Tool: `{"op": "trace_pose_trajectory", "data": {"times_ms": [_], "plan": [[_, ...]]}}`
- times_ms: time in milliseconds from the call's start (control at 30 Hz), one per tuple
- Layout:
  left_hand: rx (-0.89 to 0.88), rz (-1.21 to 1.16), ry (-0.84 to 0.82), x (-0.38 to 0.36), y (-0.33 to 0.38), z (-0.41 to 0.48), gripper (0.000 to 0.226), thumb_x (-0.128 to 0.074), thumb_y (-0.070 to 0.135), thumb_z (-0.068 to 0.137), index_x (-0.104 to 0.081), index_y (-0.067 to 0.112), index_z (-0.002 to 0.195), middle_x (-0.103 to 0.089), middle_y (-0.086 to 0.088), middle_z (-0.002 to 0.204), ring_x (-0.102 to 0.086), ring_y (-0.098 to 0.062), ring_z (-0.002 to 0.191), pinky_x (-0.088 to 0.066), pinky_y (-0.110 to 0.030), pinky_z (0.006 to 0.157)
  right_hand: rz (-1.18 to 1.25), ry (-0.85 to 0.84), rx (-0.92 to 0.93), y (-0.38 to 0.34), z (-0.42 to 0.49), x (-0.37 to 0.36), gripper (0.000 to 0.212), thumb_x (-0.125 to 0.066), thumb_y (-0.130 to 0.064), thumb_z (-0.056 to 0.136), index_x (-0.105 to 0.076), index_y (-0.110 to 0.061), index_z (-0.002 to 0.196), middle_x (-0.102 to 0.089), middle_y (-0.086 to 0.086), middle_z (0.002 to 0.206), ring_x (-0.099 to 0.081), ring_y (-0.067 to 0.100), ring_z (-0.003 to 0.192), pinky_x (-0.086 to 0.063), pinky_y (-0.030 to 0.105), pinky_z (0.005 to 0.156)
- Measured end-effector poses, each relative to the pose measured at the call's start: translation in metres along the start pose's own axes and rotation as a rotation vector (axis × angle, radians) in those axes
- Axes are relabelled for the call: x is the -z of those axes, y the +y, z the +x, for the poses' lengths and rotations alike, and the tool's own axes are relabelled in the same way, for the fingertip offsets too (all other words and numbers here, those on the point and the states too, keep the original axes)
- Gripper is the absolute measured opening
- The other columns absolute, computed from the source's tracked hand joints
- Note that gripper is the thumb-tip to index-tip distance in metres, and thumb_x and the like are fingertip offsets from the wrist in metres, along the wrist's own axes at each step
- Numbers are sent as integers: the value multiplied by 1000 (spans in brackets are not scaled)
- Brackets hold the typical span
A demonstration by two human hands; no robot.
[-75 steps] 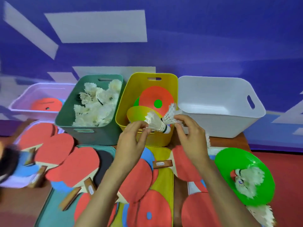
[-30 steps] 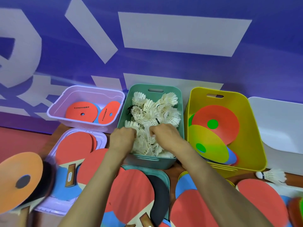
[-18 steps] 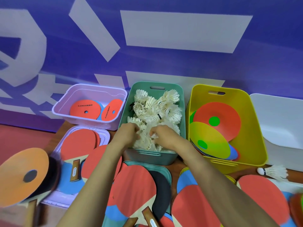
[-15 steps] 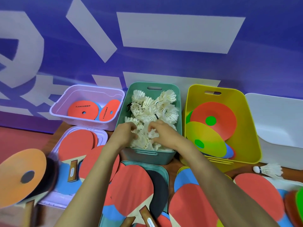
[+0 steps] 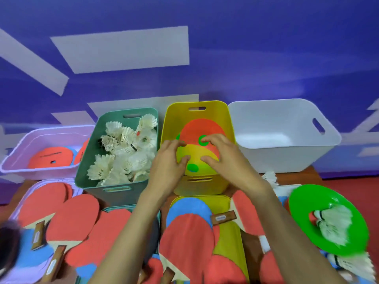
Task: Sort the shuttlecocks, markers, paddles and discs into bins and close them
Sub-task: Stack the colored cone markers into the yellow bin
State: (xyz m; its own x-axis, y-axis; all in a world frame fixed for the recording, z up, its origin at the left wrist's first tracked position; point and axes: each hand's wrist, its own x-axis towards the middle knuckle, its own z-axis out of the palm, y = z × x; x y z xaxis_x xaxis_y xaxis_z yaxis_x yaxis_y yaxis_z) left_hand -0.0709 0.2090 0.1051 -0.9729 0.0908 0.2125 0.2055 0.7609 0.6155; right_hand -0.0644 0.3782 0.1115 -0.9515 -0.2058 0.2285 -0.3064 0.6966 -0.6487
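Reaching into the yellow plastic bin (image 5: pixel 196 106) at the centre of the frame, the left hand (image 5: pixel 168 160) and the right hand (image 5: pixel 224 158) sit side by side, slightly apart, fingers loosely spread and gripping nothing, fingertips on the round yellow disc (image 5: pixel 194 155) that overlaps a round red disc (image 5: pixel 202 128). Left of them, white feather shuttlecocks (image 5: pixel 123 152) fill the green plastic bin (image 5: pixel 87 162); further left, the lilac plastic bin (image 5: pixel 41 174) holds small red discs (image 5: pixel 50 158). A white plastic bin (image 5: pixel 287 160) stands at the right. Red table-tennis paddles (image 5: pixel 186 242) cover the lower frame, and a bright green disc (image 5: pixel 301 206) at lower right carries one shuttlecock (image 5: pixel 334 224).
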Motion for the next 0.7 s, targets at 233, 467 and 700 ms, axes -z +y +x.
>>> {"op": "trace_pose_trajectory", "data": {"times_ms": [233, 467, 700], "plan": [[-118, -29, -218, -130, 120, -47, 33, -68, 18, 80, -60, 16, 113, -55, -3, 111, -55, -20, 104, -39, -26, 86, -33, 32, -256, 122, -115, 102, 39, -66, -12, 83, -56, -12, 120, -51, 7, 123, -52, 21, 113, -34, 14, 91], [-87, -16, -493, -240, 184, -94, 35, -67, 23, 82, -59, 15, 116, -55, -7, 116, -52, -23, 110, -40, -30, 91, -160, -13, -600, 241, -203, 139, 41, -67, -10, 81, -55, -8, 120, -50, 15, 124, -47, 34, 116, -37, 37, 100], [33, 112, -630, -309, 209, -123, 40, -58, 25, 89, -49, 16, 127, -51, -8, 125, -52, -27, 113, -44, -36, 89, -68, -128, -689, 279, -229, 122, 52, -48, 3, 87, -42, -16, 136, -35, 11, 135, -41, 27, 124, -36, 32, 103]]}}
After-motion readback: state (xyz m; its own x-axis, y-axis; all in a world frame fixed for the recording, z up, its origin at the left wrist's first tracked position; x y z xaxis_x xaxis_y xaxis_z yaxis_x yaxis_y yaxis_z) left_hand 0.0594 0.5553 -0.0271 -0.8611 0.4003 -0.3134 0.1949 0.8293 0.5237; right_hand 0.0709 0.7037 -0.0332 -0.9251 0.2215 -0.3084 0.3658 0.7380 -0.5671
